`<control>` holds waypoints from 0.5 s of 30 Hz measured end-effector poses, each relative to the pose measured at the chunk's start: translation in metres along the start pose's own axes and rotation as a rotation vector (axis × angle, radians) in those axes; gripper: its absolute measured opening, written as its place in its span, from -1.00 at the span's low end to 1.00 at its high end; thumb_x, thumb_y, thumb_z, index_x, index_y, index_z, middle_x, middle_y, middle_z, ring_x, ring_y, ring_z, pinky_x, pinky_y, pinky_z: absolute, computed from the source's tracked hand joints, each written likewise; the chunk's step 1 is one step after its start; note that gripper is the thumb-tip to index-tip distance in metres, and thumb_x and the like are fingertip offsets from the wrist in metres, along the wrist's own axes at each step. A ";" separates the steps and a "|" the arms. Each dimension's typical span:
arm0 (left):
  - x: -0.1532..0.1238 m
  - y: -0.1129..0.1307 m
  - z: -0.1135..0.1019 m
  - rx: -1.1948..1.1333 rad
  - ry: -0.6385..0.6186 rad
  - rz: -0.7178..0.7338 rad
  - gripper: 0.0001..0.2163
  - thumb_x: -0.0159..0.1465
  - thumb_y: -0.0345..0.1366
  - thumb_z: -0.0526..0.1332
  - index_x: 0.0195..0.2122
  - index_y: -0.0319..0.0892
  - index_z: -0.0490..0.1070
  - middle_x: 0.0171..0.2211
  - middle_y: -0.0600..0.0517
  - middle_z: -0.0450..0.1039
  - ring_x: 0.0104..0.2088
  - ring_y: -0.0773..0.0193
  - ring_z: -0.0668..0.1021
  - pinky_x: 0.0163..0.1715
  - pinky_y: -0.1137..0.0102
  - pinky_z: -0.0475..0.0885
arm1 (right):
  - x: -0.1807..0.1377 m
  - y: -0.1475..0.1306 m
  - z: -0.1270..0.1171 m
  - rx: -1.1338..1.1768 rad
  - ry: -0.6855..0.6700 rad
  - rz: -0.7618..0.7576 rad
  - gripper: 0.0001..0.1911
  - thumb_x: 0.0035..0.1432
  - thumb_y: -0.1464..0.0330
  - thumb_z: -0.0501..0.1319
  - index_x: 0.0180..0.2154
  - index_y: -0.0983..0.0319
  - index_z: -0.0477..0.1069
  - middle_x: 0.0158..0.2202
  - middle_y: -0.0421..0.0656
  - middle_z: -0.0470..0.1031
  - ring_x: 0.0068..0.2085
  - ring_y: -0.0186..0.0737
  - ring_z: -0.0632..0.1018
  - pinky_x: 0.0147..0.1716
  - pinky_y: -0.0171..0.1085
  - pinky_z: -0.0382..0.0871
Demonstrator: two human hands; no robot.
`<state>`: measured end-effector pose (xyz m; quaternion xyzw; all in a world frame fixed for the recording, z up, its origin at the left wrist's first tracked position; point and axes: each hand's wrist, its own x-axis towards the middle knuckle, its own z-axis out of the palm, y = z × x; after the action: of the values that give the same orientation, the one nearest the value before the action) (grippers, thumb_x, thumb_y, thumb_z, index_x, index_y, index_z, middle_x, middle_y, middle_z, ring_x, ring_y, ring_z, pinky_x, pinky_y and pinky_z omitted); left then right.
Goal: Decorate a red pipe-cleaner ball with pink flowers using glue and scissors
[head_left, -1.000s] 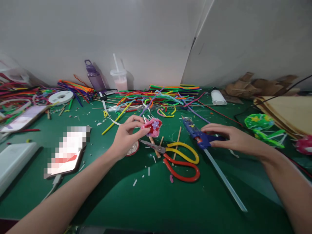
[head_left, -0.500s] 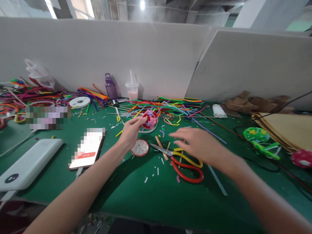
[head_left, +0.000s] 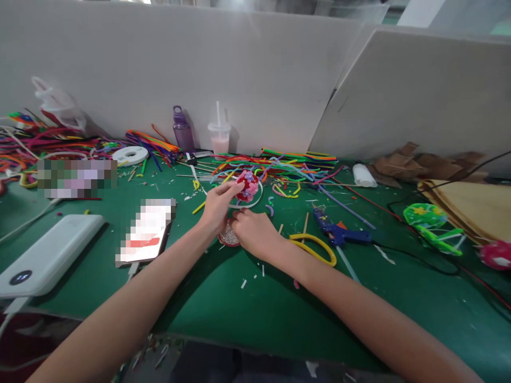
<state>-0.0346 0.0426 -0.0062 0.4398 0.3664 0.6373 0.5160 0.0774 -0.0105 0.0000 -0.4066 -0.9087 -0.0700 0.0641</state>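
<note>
There are two phones, one power bank, one bottle and one cup. One red ornament, one round dish and one glue gun show too (the pipe cleaners defy counting).

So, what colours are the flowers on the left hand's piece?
The flowers are pink and light purple, best seen in head view.

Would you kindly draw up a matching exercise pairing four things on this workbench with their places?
Column 1
1. flower-decorated piece
2. red-rimmed round item
3. blue glue gun
4. purple bottle

Column 2
A. beside the lidded cup
B. held in the left hand
C. right of the yellow scissor handle
D. partly hidden by the right hand

Pairs: 1-B, 2-D, 3-C, 4-A
</note>
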 end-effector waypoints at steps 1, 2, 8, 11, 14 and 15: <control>0.000 -0.001 0.000 0.000 -0.003 0.000 -0.83 -0.04 -0.24 0.42 -0.54 -0.21 0.51 -0.51 0.09 0.43 -0.43 0.39 0.42 -0.37 0.47 0.29 | 0.000 0.000 0.000 -0.002 0.005 0.001 -0.77 0.17 0.57 0.06 -0.22 0.34 0.47 -0.20 0.01 0.51 -0.15 -0.04 0.50 -0.45 -0.23 0.33; 0.000 -0.002 0.000 0.000 -0.007 0.003 -0.83 -0.04 -0.23 0.42 -0.54 -0.21 0.51 -0.50 0.08 0.44 -0.43 0.39 0.43 -0.36 0.47 0.30 | 0.000 0.000 0.001 -0.003 0.013 -0.001 -0.77 0.18 0.56 0.06 -0.22 0.34 0.47 -0.19 0.01 0.51 -0.15 -0.05 0.50 -0.45 -0.23 0.33; -0.002 0.001 0.002 0.018 -0.010 -0.011 -0.81 -0.06 -0.23 0.43 -0.56 -0.20 0.49 -0.52 0.09 0.40 -0.44 0.39 0.40 -0.37 0.46 0.30 | -0.001 0.003 0.001 0.085 0.061 0.015 -0.81 0.20 0.45 0.07 -0.21 0.32 0.43 -0.15 0.01 0.50 -0.17 -0.10 0.49 -0.39 -0.23 0.30; -0.004 0.005 0.002 0.055 -0.025 -0.007 -0.80 -0.06 -0.22 0.43 -0.59 -0.19 0.46 -0.54 0.10 0.37 -0.46 0.38 0.37 -0.39 0.45 0.29 | -0.006 0.015 -0.011 0.275 0.070 0.031 -0.87 0.17 0.42 0.08 -0.30 0.26 0.38 -0.25 -0.08 0.50 -0.33 -0.23 0.46 -0.44 -0.26 0.24; -0.006 0.005 0.002 0.081 -0.095 0.033 -0.84 -0.03 -0.22 0.41 -0.56 -0.19 0.50 -0.51 0.08 0.40 -0.41 0.36 0.40 -0.31 0.43 0.31 | -0.016 0.040 -0.029 0.508 0.243 -0.066 -0.95 0.11 0.44 0.12 -0.38 0.22 0.34 -0.38 -0.20 0.45 -0.41 -0.33 0.40 -0.40 -0.31 0.24; -0.006 0.004 0.002 0.092 -0.117 0.053 -0.85 -0.02 -0.23 0.40 -0.55 -0.18 0.52 -0.48 0.07 0.41 -0.38 0.35 0.42 -0.28 0.41 0.31 | -0.020 0.051 -0.034 0.551 0.354 -0.072 -0.95 0.12 0.45 0.12 -0.38 0.22 0.34 -0.40 -0.22 0.44 -0.42 -0.35 0.39 -0.40 -0.32 0.24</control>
<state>-0.0333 0.0361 -0.0025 0.5091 0.3527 0.6066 0.4985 0.1310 0.0024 0.0339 -0.3232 -0.8820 0.1066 0.3260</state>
